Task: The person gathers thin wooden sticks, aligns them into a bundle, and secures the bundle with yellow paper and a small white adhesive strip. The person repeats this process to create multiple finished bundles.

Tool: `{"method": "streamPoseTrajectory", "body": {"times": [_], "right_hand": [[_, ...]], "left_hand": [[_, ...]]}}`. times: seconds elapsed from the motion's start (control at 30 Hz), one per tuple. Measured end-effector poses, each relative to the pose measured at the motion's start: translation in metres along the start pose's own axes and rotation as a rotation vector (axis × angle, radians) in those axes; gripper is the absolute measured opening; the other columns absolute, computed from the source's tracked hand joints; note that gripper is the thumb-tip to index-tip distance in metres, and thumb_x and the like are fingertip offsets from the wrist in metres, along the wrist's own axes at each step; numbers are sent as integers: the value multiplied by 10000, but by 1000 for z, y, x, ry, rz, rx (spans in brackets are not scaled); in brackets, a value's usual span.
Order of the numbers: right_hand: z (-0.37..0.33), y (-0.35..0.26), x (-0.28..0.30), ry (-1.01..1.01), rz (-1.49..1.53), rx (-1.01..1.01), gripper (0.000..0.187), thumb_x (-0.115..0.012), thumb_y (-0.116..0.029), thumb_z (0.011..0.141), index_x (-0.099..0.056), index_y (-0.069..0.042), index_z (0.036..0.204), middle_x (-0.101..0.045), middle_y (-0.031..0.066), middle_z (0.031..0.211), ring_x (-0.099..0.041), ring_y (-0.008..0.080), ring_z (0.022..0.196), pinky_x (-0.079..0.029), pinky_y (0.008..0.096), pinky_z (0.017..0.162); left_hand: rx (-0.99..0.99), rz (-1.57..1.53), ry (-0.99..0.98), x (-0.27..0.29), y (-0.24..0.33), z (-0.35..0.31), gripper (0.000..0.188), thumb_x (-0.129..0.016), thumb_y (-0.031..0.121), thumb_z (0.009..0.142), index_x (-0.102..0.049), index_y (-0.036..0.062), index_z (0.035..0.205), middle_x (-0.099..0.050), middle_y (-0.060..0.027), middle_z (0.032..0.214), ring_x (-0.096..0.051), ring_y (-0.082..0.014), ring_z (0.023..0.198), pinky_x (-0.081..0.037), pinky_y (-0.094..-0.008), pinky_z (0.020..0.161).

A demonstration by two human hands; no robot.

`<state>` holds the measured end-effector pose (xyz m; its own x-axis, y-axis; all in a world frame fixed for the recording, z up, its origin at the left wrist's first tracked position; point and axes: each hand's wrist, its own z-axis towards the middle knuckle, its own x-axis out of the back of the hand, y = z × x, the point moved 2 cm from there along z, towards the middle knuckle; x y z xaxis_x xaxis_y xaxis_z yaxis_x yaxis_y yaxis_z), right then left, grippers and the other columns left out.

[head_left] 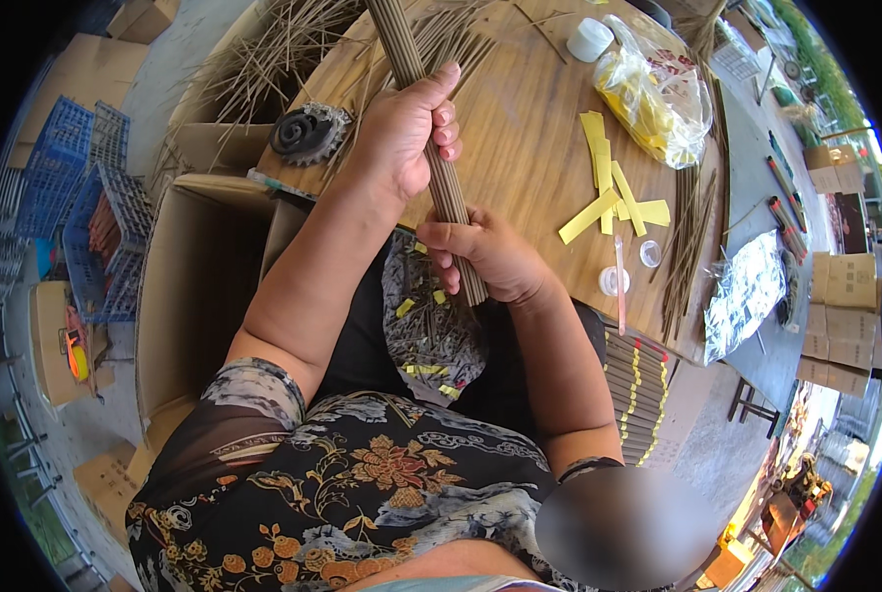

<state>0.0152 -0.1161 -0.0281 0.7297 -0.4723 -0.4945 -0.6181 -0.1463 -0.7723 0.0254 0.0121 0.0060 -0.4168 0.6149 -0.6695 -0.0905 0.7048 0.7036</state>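
Observation:
A long bundle of thin brown incense sticks (449, 192) slants across the table's near edge, from the top of the view down toward my lap. My left hand (406, 133) is wrapped round its upper part, thumb laid along the sticks. Lower down, my right hand (495, 252) grips the bundle near its bottom end, with the thumb across the front and fingers behind. Loose sticks (451, 44) lie on the wooden table (520, 128) beyond my left hand. Several yellow paper strips (604, 183) lie to the right of the bundle.
A tape roll on a dispenser (307, 133) sits at the table's left edge, above an open cardboard box (189, 286). Right are a plastic bag with yellow contents (653, 94), a small white tub (613, 281) and a brush-like stick (619, 257). Banded bundles (633, 395) stand below.

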Motion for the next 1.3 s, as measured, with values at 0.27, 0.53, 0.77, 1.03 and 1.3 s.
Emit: {"method": "streamPoseTrajectory", "body": {"times": [0.27, 0.53, 0.77, 1.03, 1.3], "right_hand": [[-7, 0, -4, -230, 432, -158, 266, -527, -163, 843, -417, -90, 612, -368, -28, 467, -337, 73, 335, -290, 211, 301], [-8, 5, -10, -340, 517, -188, 311, -500, -165, 856, -387, -114, 571, -357, -39, 460, -323, 59, 332, -276, 200, 284], [-19, 1, -15, -478, 804, -166, 270, -488, -176, 865, -394, -117, 619, -358, -52, 481, -333, 35, 345, -279, 187, 285], [-53, 12, -43, -51, 75, -20, 227, -532, -185, 841, -420, -80, 674, -390, -33, 497, -367, 75, 357, -317, 203, 333], [-95, 26, -83, 474, -1014, 447, 221, -568, -182, 792, -460, 11, 776, -548, 222, 658, -564, 386, 651, -452, 412, 583]], "left_hand": [[57, -51, 22, 4, 4, 10, 287, -632, 282, 800, -432, 121, 671, -389, 42, 515, -376, -58, 433, -332, -192, 407], [9, -156, -11, 11, 13, 14, 295, -628, 285, 803, -427, 114, 670, -389, 35, 522, -353, -57, 417, -323, -188, 384], [184, -178, -254, -9, -3, -10, 231, -614, 253, 815, -463, 101, 726, -455, 18, 565, -422, -72, 468, -367, -196, 433], [54, -157, -183, -3, 4, -56, 280, -575, 281, 838, -434, 124, 654, -428, 36, 539, -388, -51, 443, -337, -185, 414], [-186, -106, -190, -8, 27, -129, 294, -552, 262, 852, -427, 130, 622, -412, 32, 508, -395, -75, 434, -347, -218, 424]]}}
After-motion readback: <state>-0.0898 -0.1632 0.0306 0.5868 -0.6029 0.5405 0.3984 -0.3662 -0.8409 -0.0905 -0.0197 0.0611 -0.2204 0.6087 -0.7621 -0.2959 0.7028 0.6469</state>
